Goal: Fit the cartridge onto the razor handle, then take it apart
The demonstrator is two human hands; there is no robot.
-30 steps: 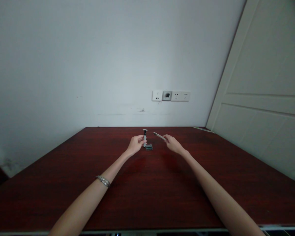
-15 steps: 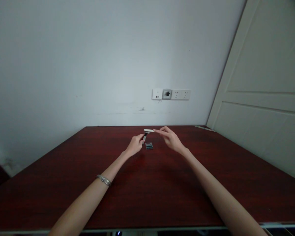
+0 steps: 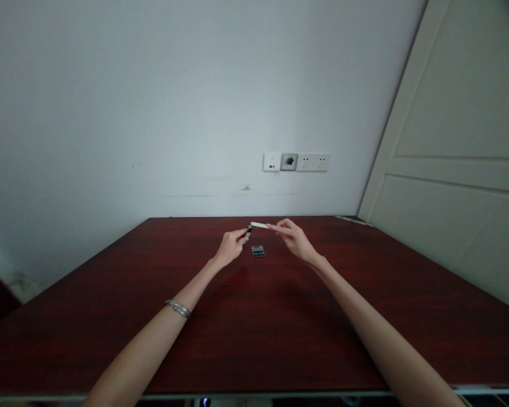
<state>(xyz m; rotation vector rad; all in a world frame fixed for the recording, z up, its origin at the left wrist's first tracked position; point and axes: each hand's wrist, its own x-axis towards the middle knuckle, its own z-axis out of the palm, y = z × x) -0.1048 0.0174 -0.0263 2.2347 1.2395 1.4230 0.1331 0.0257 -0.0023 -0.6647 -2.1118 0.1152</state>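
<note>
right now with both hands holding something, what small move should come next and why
I'd probably steady the slim tool in the left hand: the white strip in the right hand lies right at its upper end, and contact is too small to make out.

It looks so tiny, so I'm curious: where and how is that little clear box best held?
Probably pinch the little clear box by its left and right edges, coming from above: it lies flat on the table, those edges free.

Wall sockets (image 3: 313,163) and table (image 3: 254,339) show an indoor room.
</note>
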